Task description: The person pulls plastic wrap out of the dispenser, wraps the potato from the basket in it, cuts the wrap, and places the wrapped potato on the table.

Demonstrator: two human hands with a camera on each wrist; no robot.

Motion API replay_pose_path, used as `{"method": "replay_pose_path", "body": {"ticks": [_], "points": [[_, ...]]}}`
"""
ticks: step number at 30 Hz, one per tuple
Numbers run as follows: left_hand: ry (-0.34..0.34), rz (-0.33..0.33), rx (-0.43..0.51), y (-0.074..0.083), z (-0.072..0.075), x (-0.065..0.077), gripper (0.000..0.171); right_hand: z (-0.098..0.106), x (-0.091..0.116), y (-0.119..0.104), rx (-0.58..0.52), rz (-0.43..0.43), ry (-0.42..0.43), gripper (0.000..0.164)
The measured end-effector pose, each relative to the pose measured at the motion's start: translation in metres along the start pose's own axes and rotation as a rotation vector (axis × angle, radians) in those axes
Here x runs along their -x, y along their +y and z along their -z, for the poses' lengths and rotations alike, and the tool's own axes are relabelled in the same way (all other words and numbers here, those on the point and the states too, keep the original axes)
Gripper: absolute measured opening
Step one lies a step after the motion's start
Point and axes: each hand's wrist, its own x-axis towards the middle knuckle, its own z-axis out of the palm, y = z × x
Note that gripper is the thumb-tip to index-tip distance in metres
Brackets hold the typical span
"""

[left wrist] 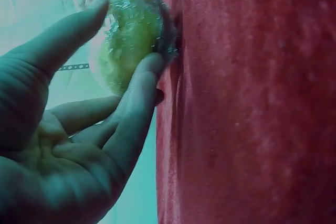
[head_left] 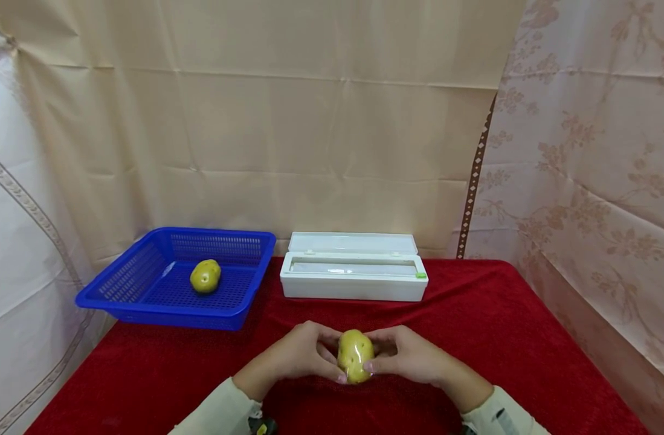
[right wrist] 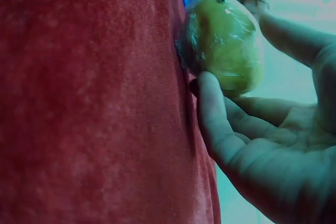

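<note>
A yellow potato in clear cling film is held between both hands, low over the red cloth in the head view. My left hand grips its left side with thumb and fingers. From the other side my right hand pinches it, thumb on the near face. Both wrist views show the film wrinkled and shiny over the potato, with fingertips on its lower part. In the right wrist view the film bunches along the side of the potato toward the cloth.
A blue plastic basket stands at the back left with another potato in it. At the back middle sits a white cling film box, its lid raised. Red cloth covers the table; curtains hang behind and beside it.
</note>
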Motion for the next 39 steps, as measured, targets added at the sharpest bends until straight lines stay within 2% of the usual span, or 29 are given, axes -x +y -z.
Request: {"method": "replay_pose_path", "body": {"ticks": [3, 6, 11, 17, 21, 29, 35, 39], "points": [[-0.019, 0.002, -0.004, -0.004, -0.002, -0.001, 0.06, 0.0, -0.001, 0.003, 0.023, 0.007, -0.043, 0.063], [-0.002, -0.002, -0.037, -0.005, -0.005, -0.002, 0.06, -0.001, 0.0, 0.002, 0.072, 0.006, -0.026, 0.067], [0.04, 0.005, -0.1, -0.003, -0.01, -0.002, 0.064, 0.0, 0.001, 0.002, 0.178, 0.007, 0.016, 0.063], [0.022, 0.032, -0.065, 0.0, -0.013, -0.001, 0.066, 0.002, 0.002, 0.003, 0.192, 0.025, 0.001, 0.054], [0.008, 0.026, -0.047, 0.0, -0.013, -0.001, 0.062, 0.003, 0.002, 0.003, 0.155, 0.025, -0.022, 0.052], [0.02, 0.07, 0.09, 0.0, -0.015, -0.001, 0.061, 0.003, 0.004, 0.003, -0.097, -0.071, -0.079, 0.044], [0.069, 0.087, 0.167, -0.001, -0.017, -0.001, 0.066, 0.002, 0.004, 0.004, -0.128, -0.078, -0.066, 0.041], [0.091, 0.077, 0.173, -0.001, -0.017, -0.002, 0.063, 0.002, 0.004, 0.002, -0.158, -0.098, -0.026, 0.046]]}}
